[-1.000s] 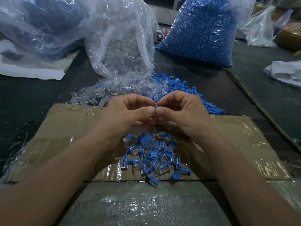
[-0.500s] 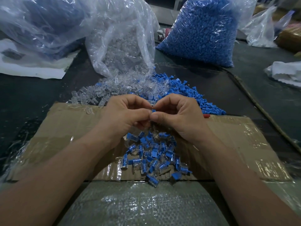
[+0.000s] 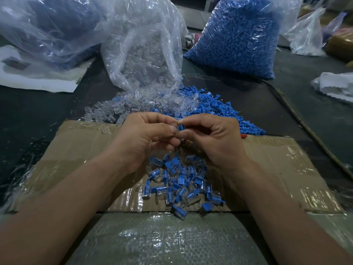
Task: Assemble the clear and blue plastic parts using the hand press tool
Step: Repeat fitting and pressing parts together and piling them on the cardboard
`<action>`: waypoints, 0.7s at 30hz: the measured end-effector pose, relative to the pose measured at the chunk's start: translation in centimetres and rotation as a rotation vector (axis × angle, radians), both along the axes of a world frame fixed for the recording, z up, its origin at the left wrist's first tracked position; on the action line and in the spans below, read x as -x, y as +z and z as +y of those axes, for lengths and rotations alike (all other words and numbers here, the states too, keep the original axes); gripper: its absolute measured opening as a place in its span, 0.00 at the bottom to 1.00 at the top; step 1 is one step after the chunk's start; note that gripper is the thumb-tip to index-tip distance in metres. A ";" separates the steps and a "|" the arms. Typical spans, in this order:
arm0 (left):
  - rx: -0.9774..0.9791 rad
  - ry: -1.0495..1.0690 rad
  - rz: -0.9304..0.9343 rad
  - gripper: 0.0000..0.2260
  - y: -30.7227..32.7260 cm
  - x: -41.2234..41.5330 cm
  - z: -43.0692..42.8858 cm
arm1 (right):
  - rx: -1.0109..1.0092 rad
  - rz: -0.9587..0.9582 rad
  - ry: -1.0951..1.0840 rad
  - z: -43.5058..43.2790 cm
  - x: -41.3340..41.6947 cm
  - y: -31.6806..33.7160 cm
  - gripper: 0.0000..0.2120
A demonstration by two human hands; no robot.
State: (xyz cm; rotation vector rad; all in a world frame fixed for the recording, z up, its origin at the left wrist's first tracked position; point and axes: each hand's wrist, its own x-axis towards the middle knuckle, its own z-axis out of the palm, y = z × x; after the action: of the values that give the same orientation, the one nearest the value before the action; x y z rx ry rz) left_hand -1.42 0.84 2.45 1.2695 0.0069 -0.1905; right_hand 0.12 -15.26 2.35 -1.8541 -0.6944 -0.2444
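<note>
Head view. Obs. A: Both hands meet above the cardboard point(image 3: 277, 161). The left hand point(image 3: 145, 138) has its fingers curled, thumb and forefinger closed in a pinch. The right hand point(image 3: 212, 138) does the same from the other side. A blue part point(image 3: 181, 128) sits between the fingertips of both.

Obs. B: What differs from a second ago?

Obs. A: The thumbs were pressed tip to tip then, with barely any blue showing. Now the tips have parted a little and the blue part shows plainly. Neither hand has gone to the stock or the pile.

Obs. B: Is there a clear part in the pinch?

Obs. A: Cannot tell. If there is one, the fingers hide it.

Obs. B: What does that mean for the job?

Obs. A: My reading is that one piece is being fitted or checked by fingers alone. No hand press tool is in view. The pile of joined pieces point(image 3: 181, 180) lies on the cardboard under the wrists. Loose clear parts point(image 3: 152, 104) and loose blue parts point(image 3: 219, 108) lie just beyond the hands, spilling from the clear-parts bag point(image 3: 145, 54). The blue-parts bag point(image 3: 238, 35) stands further back, so plenty of stock remains.
</note>
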 end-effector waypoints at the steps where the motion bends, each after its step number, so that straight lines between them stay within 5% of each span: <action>1: 0.007 -0.009 -0.002 0.04 0.0 0.0 0.0 | 0.010 -0.012 -0.006 -0.1 -0.1 0.0 0.15; 21: -0.087 -0.002 -0.037 0.04 -0.3 0.0 -0.1 | 0.180 -0.039 -0.002 -0.6 -0.2 0.6 0.12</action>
State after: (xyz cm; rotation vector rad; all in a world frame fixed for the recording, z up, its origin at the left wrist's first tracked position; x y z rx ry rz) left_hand -1.45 0.75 2.18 1.3600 -0.0176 -0.1700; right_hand 0.27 -15.85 2.92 -2.0263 -0.7620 -0.2254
